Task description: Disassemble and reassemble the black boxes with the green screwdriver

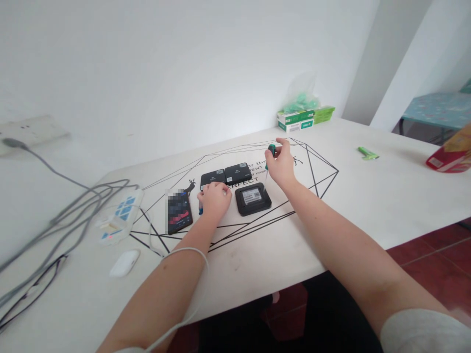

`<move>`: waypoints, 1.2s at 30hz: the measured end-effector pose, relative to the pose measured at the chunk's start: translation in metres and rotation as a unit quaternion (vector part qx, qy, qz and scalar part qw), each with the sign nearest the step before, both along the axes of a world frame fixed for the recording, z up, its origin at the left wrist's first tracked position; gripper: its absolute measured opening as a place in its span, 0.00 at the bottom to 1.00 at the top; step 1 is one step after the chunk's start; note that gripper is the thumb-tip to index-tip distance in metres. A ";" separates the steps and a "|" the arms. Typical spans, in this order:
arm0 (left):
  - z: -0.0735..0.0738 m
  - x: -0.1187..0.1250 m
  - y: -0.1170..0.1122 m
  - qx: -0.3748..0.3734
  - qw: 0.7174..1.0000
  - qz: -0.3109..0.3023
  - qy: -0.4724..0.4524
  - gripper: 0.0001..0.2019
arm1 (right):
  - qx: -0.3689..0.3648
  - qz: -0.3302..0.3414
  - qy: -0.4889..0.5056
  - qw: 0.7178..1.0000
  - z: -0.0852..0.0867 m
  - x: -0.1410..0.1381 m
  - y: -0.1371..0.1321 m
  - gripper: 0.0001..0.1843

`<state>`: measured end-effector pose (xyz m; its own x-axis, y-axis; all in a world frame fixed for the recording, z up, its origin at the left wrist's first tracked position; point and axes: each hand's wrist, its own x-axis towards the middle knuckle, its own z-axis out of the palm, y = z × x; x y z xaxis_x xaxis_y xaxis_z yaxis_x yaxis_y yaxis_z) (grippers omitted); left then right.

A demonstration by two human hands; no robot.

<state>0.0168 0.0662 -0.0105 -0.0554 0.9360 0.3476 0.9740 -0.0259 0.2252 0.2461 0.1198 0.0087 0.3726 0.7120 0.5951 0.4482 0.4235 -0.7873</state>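
Observation:
My right hand [282, 164] grips a screwdriver [271, 149] with a green and black handle. Its thin shaft slants down to the right edge of a flat black device [240, 196], which lies on the table with a white printed label facing up. To the left of that device is my left hand [215, 198], its fingers curled down. A small blue object [200, 210] peeks out at its left side; what the fingers hold, if anything, is hidden. Just beyond the left hand, two more black boxes, a left one [212, 177] and a right one [238, 172], lie side by side.
A phone [179, 212] lies left of my hands, near a power strip [123, 215] with grey cables and a white case [125, 263]. Green and white boxes [296, 119] stand by the wall under a plastic bag. A green packet [368, 153] and a red bag [451, 154] are right.

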 end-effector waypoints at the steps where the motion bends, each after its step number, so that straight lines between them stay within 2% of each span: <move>1: 0.000 -0.002 0.001 -0.002 1.000 0.003 0.007 0.08 | -0.030 -0.005 -0.021 0.999 0.000 0.002 0.001 0.24; 5: 0.013 -0.011 -0.001 -0.005 0.998 0.035 0.053 0.13 | -0.185 -0.015 -0.130 0.974 0.004 0.013 -0.001 0.18; 8: 0.029 -0.024 -0.006 -0.009 0.989 0.088 0.117 0.15 | -0.299 -0.008 -0.223 0.928 0.007 0.021 -0.004 0.20; 10: 0.037 -0.033 -0.008 -0.060 0.983 0.122 0.122 0.18 | -0.351 -0.007 -0.257 0.900 0.005 0.025 -0.006 0.22; 12: 0.038 -0.041 -0.007 -0.150 0.975 0.137 0.087 0.19 | -0.383 -0.010 -0.269 0.884 0.002 0.027 -0.009 0.24; 14: 0.036 -0.045 -0.006 -0.187 0.972 0.125 0.065 0.16 | -0.404 -0.014 -0.277 0.872 -0.002 0.026 -0.011 0.24; 17: 0.031 -0.047 -0.004 -0.188 0.975 0.110 0.048 0.16 | -0.422 -0.026 -0.295 0.857 -0.004 0.021 -0.015 0.26; 20: 0.032 -0.051 0.000 -0.174 0.979 0.101 0.019 0.15 | -0.383 -0.035 -0.343 0.857 0.002 0.014 -0.021 0.27; 21: 0.034 -0.053 0.002 -0.164 0.982 0.095 0.007 0.14 | -0.356 -0.006 -0.368 0.859 0.005 0.013 -0.023 0.29; 22: 0.036 -0.055 0.004 -0.152 0.985 0.087 -0.002 0.14 | -0.330 0.051 -0.392 0.857 0.008 0.011 -0.026 0.32; 23: 0.038 -0.056 0.006 -0.136 0.988 0.076 -0.020 0.14 | -0.314 0.136 -0.409 0.846 0.010 0.010 -0.029 0.37; 25: 0.041 -0.055 0.009 -0.095 0.990 0.052 -0.095 0.16 | -0.311 0.306 -0.416 0.798 0.012 0.007 -0.034 0.52; 26: 0.041 -0.053 0.011 -0.053 0.976 0.034 -0.206 0.16 | -0.315 0.355 -0.418 0.775 0.011 0.006 -0.037 0.60; 27: 0.041 -0.050 0.012 -0.011 0.944 0.023 -0.328 0.15 | -0.318 0.378 -0.421 0.761 0.009 0.003 -0.039 0.67; 28: 0.041 -0.046 0.013 0.017 0.906 0.008 -0.423 0.15 | -0.317 0.384 -0.425 0.756 0.007 0.001 -0.040 0.71; 30: 0.039 -0.037 0.014 0.064 0.838 -0.024 -0.541 0.14 | -0.302 0.381 -0.427 0.762 0.002 -0.005 -0.042 0.71; 32: 0.035 -0.029 0.014 0.089 0.793 -0.033 -0.602 0.12 | -0.285 0.383 -0.420 0.772 -0.004 -0.011 -0.042 0.68; 33: 0.033 -0.025 0.014 0.093 0.782 -0.037 -0.615 0.12 | -0.279 0.385 -0.416 0.776 -0.006 -0.013 -0.041 0.67; 36: 0.028 -0.021 0.015 0.119 0.782 -0.052 -0.609 0.11 | -0.267 0.390 -0.400 0.785 -0.013 -0.017 -0.039 0.66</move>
